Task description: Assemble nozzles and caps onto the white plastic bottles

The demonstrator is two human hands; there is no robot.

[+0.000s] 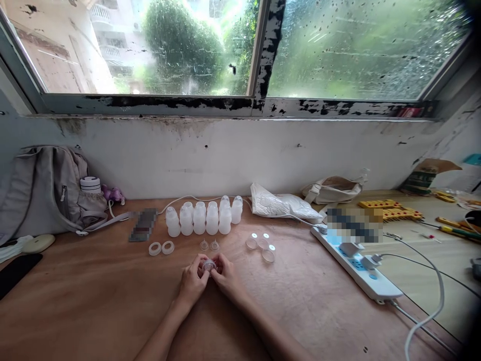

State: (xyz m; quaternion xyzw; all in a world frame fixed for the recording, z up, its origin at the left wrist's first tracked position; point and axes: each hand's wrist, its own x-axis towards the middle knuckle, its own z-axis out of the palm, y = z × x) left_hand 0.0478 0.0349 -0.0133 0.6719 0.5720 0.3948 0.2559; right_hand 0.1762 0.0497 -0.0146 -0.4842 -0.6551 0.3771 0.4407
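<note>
My left hand and my right hand meet at the middle of the wooden table. Both pinch one small clear round cap-like part between the fingertips. Just beyond my hands lie two tiny clear nipple-shaped pieces. Two white rings lie to the left. Several clear round lids lie to the right. Several small white bottles stand in rows behind them.
A grey backpack leans on the wall at the far left. A white plastic bag and a cloth pouch lie at the back right. A white power strip with cables and yellow tools sit to the right.
</note>
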